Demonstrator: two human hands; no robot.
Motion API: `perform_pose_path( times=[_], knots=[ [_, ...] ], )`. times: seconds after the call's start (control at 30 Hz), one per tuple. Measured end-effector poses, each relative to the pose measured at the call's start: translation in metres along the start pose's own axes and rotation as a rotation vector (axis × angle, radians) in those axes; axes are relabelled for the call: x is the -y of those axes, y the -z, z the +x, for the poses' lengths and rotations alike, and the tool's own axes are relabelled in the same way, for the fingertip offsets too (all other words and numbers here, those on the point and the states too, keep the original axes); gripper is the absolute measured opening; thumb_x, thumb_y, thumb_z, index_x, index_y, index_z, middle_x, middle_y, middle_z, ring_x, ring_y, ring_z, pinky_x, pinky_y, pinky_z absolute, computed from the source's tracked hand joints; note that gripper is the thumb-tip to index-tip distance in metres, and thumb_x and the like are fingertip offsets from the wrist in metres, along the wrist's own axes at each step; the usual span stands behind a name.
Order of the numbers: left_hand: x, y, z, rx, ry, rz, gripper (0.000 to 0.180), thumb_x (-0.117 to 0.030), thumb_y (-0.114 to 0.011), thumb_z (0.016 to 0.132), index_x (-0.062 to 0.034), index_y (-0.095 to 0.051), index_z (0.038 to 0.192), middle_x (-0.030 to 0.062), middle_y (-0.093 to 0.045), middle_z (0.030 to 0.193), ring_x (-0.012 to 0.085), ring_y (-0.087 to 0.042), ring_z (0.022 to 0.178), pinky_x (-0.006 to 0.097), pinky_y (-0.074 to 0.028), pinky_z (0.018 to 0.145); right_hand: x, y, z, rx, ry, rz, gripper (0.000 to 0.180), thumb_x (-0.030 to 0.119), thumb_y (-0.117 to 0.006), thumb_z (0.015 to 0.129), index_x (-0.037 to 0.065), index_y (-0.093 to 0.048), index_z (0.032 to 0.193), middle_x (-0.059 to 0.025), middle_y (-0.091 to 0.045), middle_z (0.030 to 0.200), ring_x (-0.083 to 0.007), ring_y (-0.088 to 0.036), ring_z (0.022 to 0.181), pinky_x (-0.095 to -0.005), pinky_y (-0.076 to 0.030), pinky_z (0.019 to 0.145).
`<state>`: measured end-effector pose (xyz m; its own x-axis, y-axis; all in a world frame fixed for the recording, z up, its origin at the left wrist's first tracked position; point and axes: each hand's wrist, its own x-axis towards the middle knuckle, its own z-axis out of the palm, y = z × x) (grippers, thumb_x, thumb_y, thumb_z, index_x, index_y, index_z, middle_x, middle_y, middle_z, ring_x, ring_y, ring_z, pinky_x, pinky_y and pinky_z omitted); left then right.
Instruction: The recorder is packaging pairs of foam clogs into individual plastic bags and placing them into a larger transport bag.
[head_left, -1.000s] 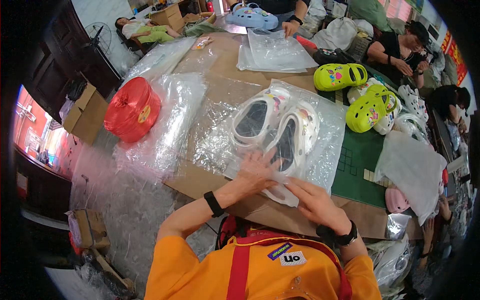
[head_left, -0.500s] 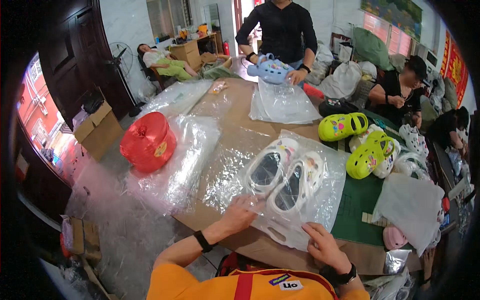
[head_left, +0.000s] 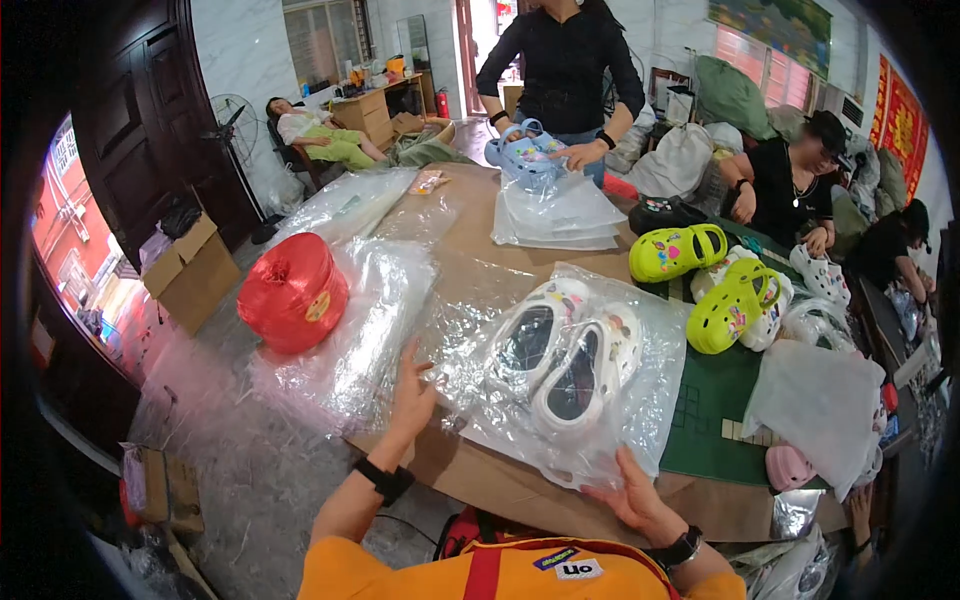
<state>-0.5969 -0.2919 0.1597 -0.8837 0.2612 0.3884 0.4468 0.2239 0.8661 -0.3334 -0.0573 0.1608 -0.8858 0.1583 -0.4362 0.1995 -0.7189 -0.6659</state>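
One head-worn fisheye view, looking down and forward from above the person's chest over the cardboard-topped table [head_left: 470,270], hands close at the lower edge, room bending toward the rim.

Brown table [head_left: 470,265], bagged white clogs [head_left: 565,355], red twine spool [head_left: 292,292], clear bag stacks [head_left: 560,215], green mat [head_left: 715,410]

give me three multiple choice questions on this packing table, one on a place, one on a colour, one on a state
1. Where is the red twine spool?
A. left of the bagged clogs
B. right of them
C. on the floor

2. What colour are the clogs in the clear plastic bag?
A. blue
B. white
C. pink

3. How are the left hand and right hand?
A. both raised off the table
B. one on each side of the bag's near end
C. gripping the spool

A, it sits at the table's left edge; B, white uppers show through; B, each hand meets the bag.
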Motion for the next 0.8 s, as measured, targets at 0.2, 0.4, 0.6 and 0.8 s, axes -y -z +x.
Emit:
perform_pose_path(
  times=[0.2,0.4,0.6,0.8],
  knots=[
    [-0.032,-0.022,0.017,0.426,0.023,-0.249,0.027,-0.004,-0.04,0.089,-0.0026,-0.059,0.108,0.007,-0.061,0.084,0.0109,-0.055,0.065,0.023,-0.045,0.062,-0.008,-0.001,0.035,0.05,-0.053,0.228,0.055,0.012,-0.054,0.085,0.018,-0.025,0.131,-0.0101,-0.043,0.122,-0.0256,-0.051,0.103,-0.0391,-0.048,0.078],
    [-0.095,-0.05,0.009,0.581,-0.188,-0.322,0.024,0.005,-0.04,0.083,0.0007,-0.06,0.096,0.0097,-0.062,0.083,0.0139,-0.059,0.071,0.025,-0.045,0.069,-0.002,-0.002,0.046,-0.045,0.069,0.049,0.067,-0.004,-0.049,0.073,0.015,-0.019,0.129,-0.0113,-0.053,0.095,-0.0206,-0.057,0.073,-0.0297,-0.047,0.054],
    [-0.167,-0.074,0.002,0.607,-0.461,-0.333,0.022,0.007,-0.04,0.081,0.0024,-0.058,0.092,0.012,-0.061,0.083,0.0197,-0.064,0.077,0.027,-0.047,0.071,0.033,0.017,-0.005,-0.368,0.408,-0.934,0.07,0.005,-0.048,0.074,0.005,-0.011,0.133,-0.0188,-0.058,0.082,-0.0309,-0.058,0.062,-0.0371,-0.049,0.061],
    [-0.195,-0.1,-0.018,0.742,-0.448,-0.281,0.023,0.009,-0.04,0.078,0.0027,-0.057,0.091,0.0135,-0.059,0.081,0.0228,-0.065,0.078,0.028,-0.048,0.068,0.057,0.014,-0.019,-0.478,1.014,-1.433,0.05,0.007,-0.047,0.074,0.002,-0.04,0.123,-0.0216,-0.058,0.089,-0.0396,-0.056,0.078,-0.0439,-0.046,0.069]
  ],
)
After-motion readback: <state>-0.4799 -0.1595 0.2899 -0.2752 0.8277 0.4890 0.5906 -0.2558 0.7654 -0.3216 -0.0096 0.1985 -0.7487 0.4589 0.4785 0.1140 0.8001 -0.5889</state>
